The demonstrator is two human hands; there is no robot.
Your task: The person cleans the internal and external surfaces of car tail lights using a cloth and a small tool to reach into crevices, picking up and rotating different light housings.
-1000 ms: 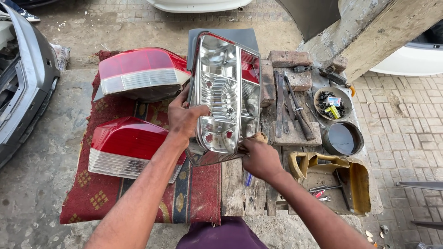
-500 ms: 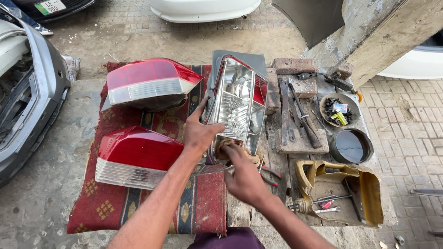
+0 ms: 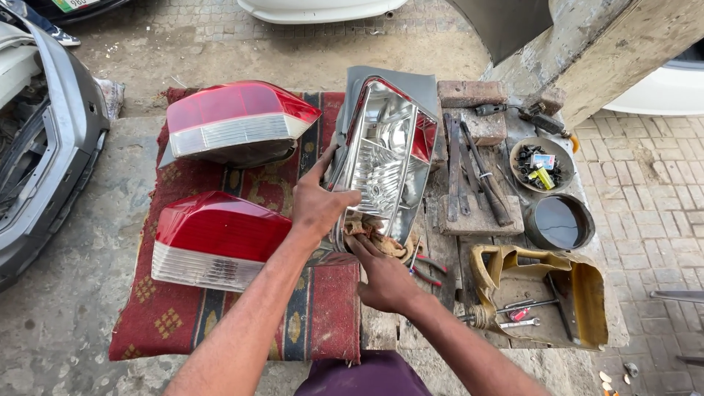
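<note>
**A:** So where's the lamp housing [image 3: 385, 158] sitting relative to the hands? Trying to work out the geometry here.

**B:** It's propped up on edge over the worktop [image 3: 480, 220], long axis running away from the person, reflector side facing the camera. Left hand [image 3: 317, 205] is clamped on its left rim, thumb up, fingers wrapped round the edge. Right hand [image 3: 385, 279] is just below the bottom end, fingers curled on a brownish rag [image 3: 374, 231] pressed against it.

**A:** Which hand's closer?

**B:** Both touching, really. The right fingertips are buried in the rag, and the housing's back is hidden. Two red tail lamps [image 3: 220, 238] lie left on the rug [image 3: 323, 315].
</note>
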